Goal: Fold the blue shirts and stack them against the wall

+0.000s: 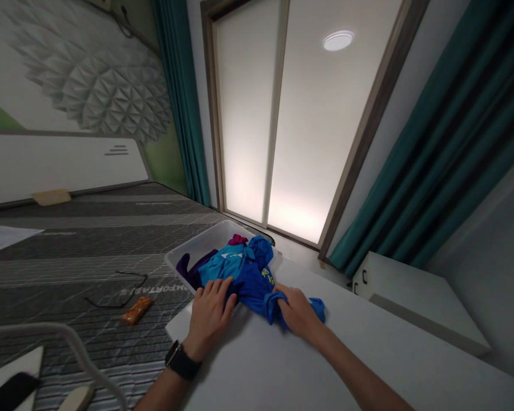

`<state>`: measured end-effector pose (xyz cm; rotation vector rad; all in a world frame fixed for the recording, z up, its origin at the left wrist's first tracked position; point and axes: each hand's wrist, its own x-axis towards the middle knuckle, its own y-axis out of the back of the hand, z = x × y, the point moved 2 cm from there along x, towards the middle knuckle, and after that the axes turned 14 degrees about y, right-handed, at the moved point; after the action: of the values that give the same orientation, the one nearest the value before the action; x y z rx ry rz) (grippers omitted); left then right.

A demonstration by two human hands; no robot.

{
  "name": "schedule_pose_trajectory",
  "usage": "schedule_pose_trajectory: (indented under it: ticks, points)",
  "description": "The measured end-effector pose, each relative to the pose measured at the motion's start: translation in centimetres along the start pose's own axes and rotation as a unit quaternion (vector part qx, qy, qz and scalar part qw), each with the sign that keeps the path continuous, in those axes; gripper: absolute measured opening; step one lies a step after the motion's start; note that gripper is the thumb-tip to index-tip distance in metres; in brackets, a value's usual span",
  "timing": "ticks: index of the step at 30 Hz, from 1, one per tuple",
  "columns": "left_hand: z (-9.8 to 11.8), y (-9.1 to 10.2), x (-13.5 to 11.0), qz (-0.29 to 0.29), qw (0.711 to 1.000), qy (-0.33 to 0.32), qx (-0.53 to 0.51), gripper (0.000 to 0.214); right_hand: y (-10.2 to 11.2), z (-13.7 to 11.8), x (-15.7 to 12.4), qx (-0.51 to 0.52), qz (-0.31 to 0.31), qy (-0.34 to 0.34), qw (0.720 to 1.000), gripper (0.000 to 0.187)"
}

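A crumpled blue garment (pixel 248 274) hangs out of a clear plastic bin (pixel 197 244) onto a white table (pixel 325 354). My left hand (pixel 209 317), with a black watch on the wrist, lies on the garment's left part at the bin's edge, its fingers stretched forward and close together. My right hand (pixel 297 311) is closed on a bunched end of the same blue cloth on the table. A dark purple piece (pixel 187 269) and a bit of magenta cloth (pixel 236 239) also lie in the bin.
A grey striped mattress (pixel 68 257) lies to the left, with eyeglasses (pixel 117 291), an orange wrapper (pixel 137 310) and a white paper (pixel 4 236) on it. A white cabinet (pixel 411 291) stands at right below teal curtains (pixel 432 154). A frosted sliding door (pixel 300 114) is ahead.
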<state>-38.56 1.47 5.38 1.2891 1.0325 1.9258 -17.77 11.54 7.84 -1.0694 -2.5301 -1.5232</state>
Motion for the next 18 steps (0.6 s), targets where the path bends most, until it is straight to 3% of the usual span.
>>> schedule_pose_trajectory:
  ticks: [3, 6, 13, 18]
  points:
    - [0.1, 0.2, 0.0, 0.000, 1.000, -0.004, 0.003, 0.039, 1.7, 0.4, -1.2, -0.030, -0.034, -0.062, 0.997, 0.032]
    - [0.1, 0.3, 0.0, 0.000, 1.000, -0.005, 0.011, 0.040, 2.2, 0.6, -1.2, -0.093, -0.080, -0.116, 0.986, 0.048]
    - [0.1, 0.2, 0.0, -0.001, 1.000, -0.004, 0.022, 0.039, -2.2, -1.2, 1.2, -0.177, -0.112, -0.023, 0.978, 0.091]
    - [0.2, 0.2, 0.0, -0.006, 1.000, 0.007, 0.029, 0.039, -3.5, -1.5, 2.1, -0.238, -0.143, 0.025, 0.960, 0.067]
